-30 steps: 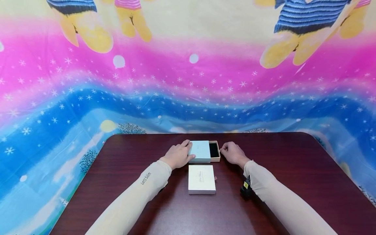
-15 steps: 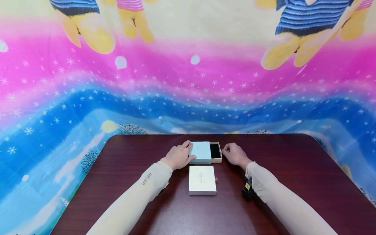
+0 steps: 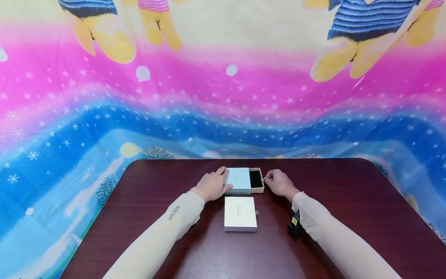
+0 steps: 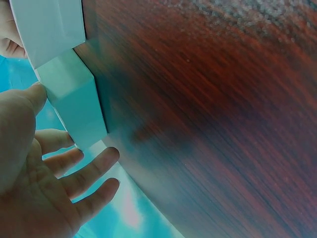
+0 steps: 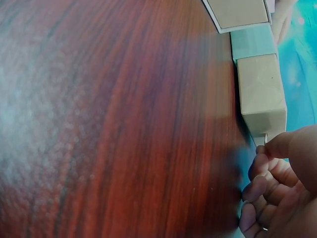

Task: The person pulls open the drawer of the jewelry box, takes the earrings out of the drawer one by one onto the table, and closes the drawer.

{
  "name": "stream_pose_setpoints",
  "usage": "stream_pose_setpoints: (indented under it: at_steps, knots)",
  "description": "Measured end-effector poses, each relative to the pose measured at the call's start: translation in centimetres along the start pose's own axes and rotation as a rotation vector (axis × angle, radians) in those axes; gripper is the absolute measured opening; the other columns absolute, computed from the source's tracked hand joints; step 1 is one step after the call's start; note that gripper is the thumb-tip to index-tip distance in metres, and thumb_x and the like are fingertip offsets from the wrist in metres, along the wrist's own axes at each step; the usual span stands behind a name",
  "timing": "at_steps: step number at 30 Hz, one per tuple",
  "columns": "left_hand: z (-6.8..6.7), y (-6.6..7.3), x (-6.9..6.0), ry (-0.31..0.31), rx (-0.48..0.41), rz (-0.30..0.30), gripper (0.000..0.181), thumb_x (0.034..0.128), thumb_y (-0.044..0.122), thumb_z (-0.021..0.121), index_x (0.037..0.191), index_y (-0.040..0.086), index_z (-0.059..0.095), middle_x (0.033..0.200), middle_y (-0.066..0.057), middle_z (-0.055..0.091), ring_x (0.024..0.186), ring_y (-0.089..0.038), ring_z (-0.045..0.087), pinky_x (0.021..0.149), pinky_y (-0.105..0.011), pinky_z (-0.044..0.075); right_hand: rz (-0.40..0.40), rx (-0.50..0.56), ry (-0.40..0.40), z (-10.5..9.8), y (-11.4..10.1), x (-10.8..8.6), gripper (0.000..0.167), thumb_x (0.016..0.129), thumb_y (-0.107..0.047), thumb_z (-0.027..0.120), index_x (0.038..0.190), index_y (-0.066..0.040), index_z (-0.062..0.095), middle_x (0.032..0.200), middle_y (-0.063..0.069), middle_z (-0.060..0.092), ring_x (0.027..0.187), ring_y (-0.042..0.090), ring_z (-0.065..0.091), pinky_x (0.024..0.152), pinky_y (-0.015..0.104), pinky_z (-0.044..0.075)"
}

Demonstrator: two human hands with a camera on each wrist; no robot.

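Note:
A light blue box sleeve (image 3: 238, 180) lies near the table's back edge, with its cream drawer (image 3: 257, 190) partly out to the right, showing a black inside. My left hand (image 3: 210, 186) holds the sleeve's left end; in the left wrist view the hand (image 4: 44, 173) has its thumb on one side of the sleeve (image 4: 79, 109) and fingertips at the other. At the drawer's right end is my right hand (image 3: 280, 183). The right wrist view shows the hand (image 5: 292, 183) pinching a small tab (image 5: 264, 141) on the drawer (image 5: 262, 84), its other fingers curled.
A white box (image 3: 240, 213) with printed text and a small tab on its right side lies just in front of the blue one. Behind the dark red table (image 3: 334, 193) hangs a colourful patterned cloth (image 3: 209, 97).
The drawer has come slightly farther out of the blue sleeve, and my right hand has moved a little to the right with it. My left hand keeps its hold on the sleeve.

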State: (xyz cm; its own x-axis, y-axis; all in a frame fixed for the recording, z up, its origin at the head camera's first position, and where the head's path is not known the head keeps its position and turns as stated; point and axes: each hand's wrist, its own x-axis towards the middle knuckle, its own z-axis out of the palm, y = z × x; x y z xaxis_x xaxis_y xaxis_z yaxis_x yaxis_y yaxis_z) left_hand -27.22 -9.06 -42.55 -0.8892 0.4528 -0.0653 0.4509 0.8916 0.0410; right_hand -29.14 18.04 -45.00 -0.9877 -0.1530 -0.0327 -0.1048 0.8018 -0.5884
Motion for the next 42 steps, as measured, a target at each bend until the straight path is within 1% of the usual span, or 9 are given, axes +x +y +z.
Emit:
stream_pose_setpoints:
  at_steps: [13,22,28,35,42]
  knots:
    - [0.1,0.03,0.05,0.002,-0.005,0.001,0.068,0.1052,0.05,0.046,0.158,0.01,0.035,0.164,-0.012,0.034,0.126,-0.027,0.063,0.101,-0.044,0.053,0.008,-0.005,-0.006,-0.34,0.16,-0.09,0.024,0.101,-0.014,0.051,0.087,-0.008,0.07,0.073,0.002,0.06,0.063,0.017,0.052,0.065,0.029,0.041]
    - [0.15,0.02,0.08,0.0,-0.004,-0.005,0.068,0.1053,0.05,0.046,0.158,0.01,0.035,0.164,-0.011,0.034,0.128,-0.027,0.062,0.102,-0.044,0.052,0.009,-0.004,-0.012,-0.55,0.29,-0.22,0.023,0.102,-0.014,0.052,0.093,-0.006,0.071,0.079,0.005,0.065,0.063,0.017,0.053,0.065,0.029,0.041]
    - [0.06,0.04,0.01,0.0,-0.009,-0.006,0.068,0.1053,0.05,0.046,0.158,0.009,0.035,0.164,-0.012,0.034,0.129,-0.028,0.062,0.103,-0.044,0.052,0.012,-0.01,-0.008,-0.57,0.49,-0.02,0.023,0.101,-0.015,0.052,0.091,-0.006,0.071,0.076,0.003,0.062,0.063,0.017,0.053,0.065,0.029,0.041]
    - [0.06,0.03,0.07,-0.004,-0.006,-0.008,0.068,0.1055,0.05,0.045,0.159,0.009,0.034,0.165,-0.012,0.033,0.129,-0.027,0.062,0.104,-0.044,0.052,0.002,-0.026,0.014,-0.66,0.7,0.15,0.023,0.099,-0.014,0.052,0.085,-0.008,0.069,0.07,0.001,0.057,0.063,0.016,0.052,0.064,0.029,0.041]
    - [0.03,0.05,0.05,-0.009,-0.017,-0.005,0.068,0.1055,0.05,0.046,0.159,0.009,0.034,0.165,-0.012,0.033,0.125,-0.027,0.064,0.1,-0.043,0.053,0.001,-0.02,0.011,-0.81,0.7,-0.04,0.023,0.099,-0.014,0.052,0.087,-0.006,0.07,0.07,0.0,0.057,0.063,0.016,0.052,0.065,0.029,0.041]
